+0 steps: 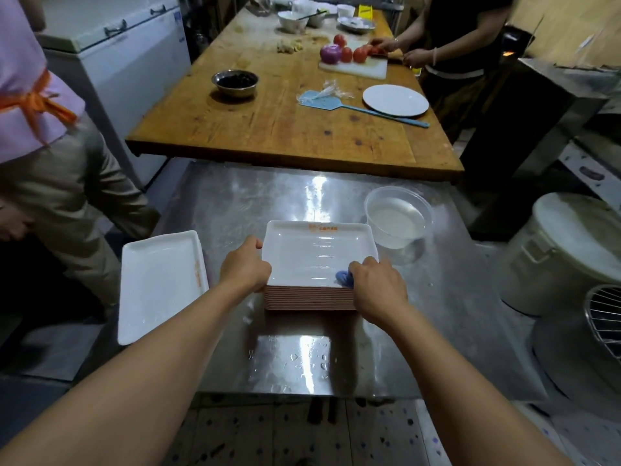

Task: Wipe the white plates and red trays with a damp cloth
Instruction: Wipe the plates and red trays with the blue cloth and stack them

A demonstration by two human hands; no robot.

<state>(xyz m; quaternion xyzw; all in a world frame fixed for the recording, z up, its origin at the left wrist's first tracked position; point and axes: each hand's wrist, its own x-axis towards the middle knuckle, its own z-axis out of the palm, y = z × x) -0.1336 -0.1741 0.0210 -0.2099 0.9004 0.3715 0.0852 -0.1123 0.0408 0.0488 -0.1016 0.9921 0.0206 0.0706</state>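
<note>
On the steel bench (pixel 235 203), the right hand (pixel 378 286) clutches a blue cloth (pixel 343 277) against the top white plate (pixel 317 252) of a stack (pixel 309 299); the left hand (pixel 244 266) grips that plate's left edge. Another white plate (pixel 158 284) lies left, a water bowl (pixel 398 218) beyond.

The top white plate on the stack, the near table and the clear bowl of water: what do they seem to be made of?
Top white plate: probably glossy melamine or plastic; smooth sheen, thin rim, printed orange logo; ceramic is possible.
Near table: stainless steel, brushed; grey metal with streaky glare.
Clear bowl: thin translucent plastic, judging by its cloudy see-through wall.
</note>
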